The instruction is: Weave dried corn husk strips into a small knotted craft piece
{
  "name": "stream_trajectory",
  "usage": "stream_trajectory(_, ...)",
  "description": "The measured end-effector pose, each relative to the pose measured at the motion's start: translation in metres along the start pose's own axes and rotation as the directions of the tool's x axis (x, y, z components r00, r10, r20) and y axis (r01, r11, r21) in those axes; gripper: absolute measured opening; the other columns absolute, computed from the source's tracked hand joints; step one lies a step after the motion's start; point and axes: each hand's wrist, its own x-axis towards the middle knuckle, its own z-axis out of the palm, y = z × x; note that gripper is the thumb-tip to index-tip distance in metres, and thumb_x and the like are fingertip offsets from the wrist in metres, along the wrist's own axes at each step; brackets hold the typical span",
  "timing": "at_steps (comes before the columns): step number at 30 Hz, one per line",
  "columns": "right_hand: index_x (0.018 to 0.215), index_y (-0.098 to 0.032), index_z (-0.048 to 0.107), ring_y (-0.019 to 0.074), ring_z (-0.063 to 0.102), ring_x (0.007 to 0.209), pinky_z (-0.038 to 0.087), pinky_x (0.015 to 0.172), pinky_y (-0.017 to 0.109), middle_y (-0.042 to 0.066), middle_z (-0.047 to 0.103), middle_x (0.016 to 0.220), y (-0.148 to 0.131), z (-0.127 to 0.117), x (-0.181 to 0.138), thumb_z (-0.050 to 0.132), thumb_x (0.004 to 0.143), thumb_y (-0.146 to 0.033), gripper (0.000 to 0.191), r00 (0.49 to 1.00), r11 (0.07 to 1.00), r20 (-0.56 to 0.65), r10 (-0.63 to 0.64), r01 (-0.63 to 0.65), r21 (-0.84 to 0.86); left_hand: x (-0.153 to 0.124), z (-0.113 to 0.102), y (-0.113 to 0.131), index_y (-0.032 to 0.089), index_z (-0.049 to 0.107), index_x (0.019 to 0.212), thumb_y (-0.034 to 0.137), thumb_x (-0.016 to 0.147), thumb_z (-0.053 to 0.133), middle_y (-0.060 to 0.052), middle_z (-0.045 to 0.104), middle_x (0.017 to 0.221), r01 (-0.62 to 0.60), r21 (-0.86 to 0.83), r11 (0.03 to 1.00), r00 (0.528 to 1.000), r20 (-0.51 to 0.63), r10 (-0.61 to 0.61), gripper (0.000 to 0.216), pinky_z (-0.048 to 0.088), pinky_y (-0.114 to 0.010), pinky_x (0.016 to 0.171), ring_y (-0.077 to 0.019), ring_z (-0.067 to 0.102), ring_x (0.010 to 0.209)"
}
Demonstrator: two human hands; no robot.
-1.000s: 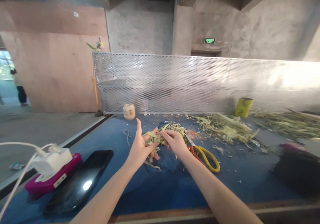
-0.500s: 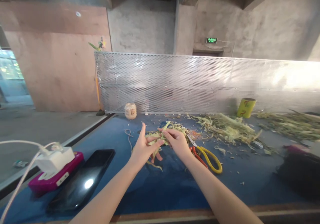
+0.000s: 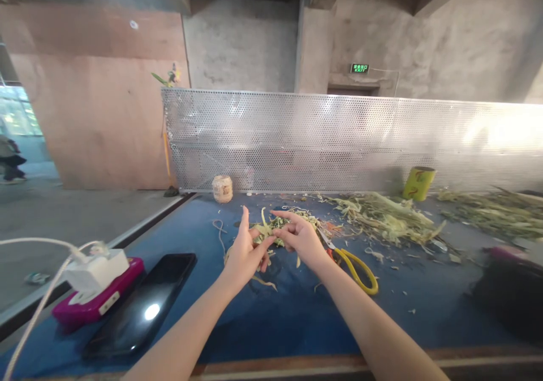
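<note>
My left hand (image 3: 242, 253) is closed with its thumb and lower fingers around a pale green dried husk strip (image 3: 263, 231), while one finger points up. My right hand (image 3: 303, 242) pinches the same strip from the right, thumb against fingertips. One end of the strip sticks up between the hands; the rest is partly hidden by the fingers. Just behind them lies a small heap of husk scraps (image 3: 313, 220). Beside my right wrist are scissors (image 3: 372, 283) with a yellow handle loop, their blades pointing toward the scraps.
Larger husk piles (image 3: 382, 214) lie to the right, near a yellow-green can (image 3: 418, 184). A ball of twine (image 3: 223, 189) stands at the back, before a perforated metal screen (image 3: 271, 137). On the left are a phone (image 3: 144, 307) and a magenta power strip (image 3: 80, 312) with a white charger.
My right fingertips have come down to meet my left thumb at the husk strip. The strip's end now stands more upright. A person has appeared in the far left background.
</note>
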Motion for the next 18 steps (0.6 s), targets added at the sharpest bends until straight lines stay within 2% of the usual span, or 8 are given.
stream_trajectory(3, 0.103, -0.018, 0.053, 0.004, 0.024, 0.037, 0.021, 0.037, 0.019, -0.01, 0.035, 0.044, -0.0012, -0.0016, 0.0, 0.059, 0.07, -0.037, 0.039, 1.0, 0.999, -0.011, 0.026, -0.025, 0.023, 0.0004, -0.0031, 0.0006, 0.026, -0.015, 0.135, 0.03, 0.072, 0.06, -0.005, 0.064, 0.083, 0.001, -0.023, 1.0, 1.0, 0.017, 0.0, 0.098, 0.038, -0.02, 0.037, -0.0099, 0.056, 0.041)
stream_trajectory(6, 0.097, -0.018, 0.057, 0.0043, 0.024, 0.037, 0.021, 0.037, 0.019, -0.008, 0.038, 0.047, -0.0031, -0.004, -0.0002, 0.052, 0.074, -0.043, 0.035, 1.0, 0.999, -0.018, 0.023, -0.024, -0.022, 0.0015, -0.0062, -0.0003, 0.022, -0.011, 0.136, 0.028, 0.073, 0.059, -0.005, 0.066, 0.081, -0.006, -0.085, 0.996, 0.999, 0.052, 0.01, 0.095, 0.049, -0.027, 0.059, -0.0165, 0.065, 0.063)
stream_trajectory(8, 0.092, -0.017, 0.06, 0.0054, 0.031, 0.04, 0.026, 0.04, 0.02, -0.005, 0.046, 0.053, -0.0037, -0.0053, -0.0004, 0.054, 0.073, -0.042, 0.032, 1.0, 0.995, -0.01, -0.001, 0.0, -0.102, 0.0021, -0.007, -0.0014, 0.022, -0.01, 0.137, 0.028, 0.075, 0.058, -0.006, 0.067, 0.084, 0.002, -0.108, 0.994, 0.998, 0.063, 0.005, 0.092, 0.049, -0.034, 0.071, -0.018, 0.065, 0.069)
stream_trajectory(12, 0.089, -0.017, 0.061, 0.0088, 0.044, 0.052, 0.036, 0.051, 0.022, -0.003, 0.049, 0.059, -0.0009, -0.0054, -0.0002, 0.061, 0.068, -0.036, 0.028, 0.998, 0.972, -0.033, -0.045, 0.036, -0.234, 0.0017, -0.006, -0.0031, 0.024, -0.005, 0.138, 0.03, 0.074, 0.058, -0.009, 0.067, 0.089, 0.013, -0.084, 0.996, 0.998, 0.054, -0.009, 0.089, 0.048, -0.038, 0.073, -0.0202, 0.066, 0.067)
stream_trajectory(16, 0.094, -0.016, 0.056, 0.0108, 0.049, 0.058, 0.04, 0.058, 0.025, -0.002, 0.053, 0.064, 0.0024, -0.0026, 0.0002, 0.059, 0.069, -0.036, 0.032, 0.998, 0.971, -0.062, 0.003, -0.017, -0.239, 0.0004, -0.0045, -0.0044, 0.024, 0.0, 0.138, 0.029, 0.072, 0.06, -0.007, 0.068, 0.079, 0.007, -0.092, 0.996, 0.999, 0.035, -0.004, 0.09, 0.047, -0.04, 0.073, -0.0225, 0.066, 0.067)
stream_trajectory(18, 0.097, -0.016, 0.054, 0.0107, 0.05, 0.059, 0.04, 0.058, 0.024, -0.001, 0.055, 0.068, 0.0015, -0.0011, 0.0001, 0.058, 0.07, -0.032, 0.032, 0.996, 0.973, -0.081, -0.024, 0.005, -0.23, 0.0, -0.0034, -0.0046, 0.022, 0.0, 0.138, 0.028, 0.072, 0.061, -0.005, 0.068, 0.071, -0.004, -0.094, 0.996, 0.999, 0.037, 0.007, 0.091, 0.047, -0.04, 0.072, -0.023, 0.066, 0.066)
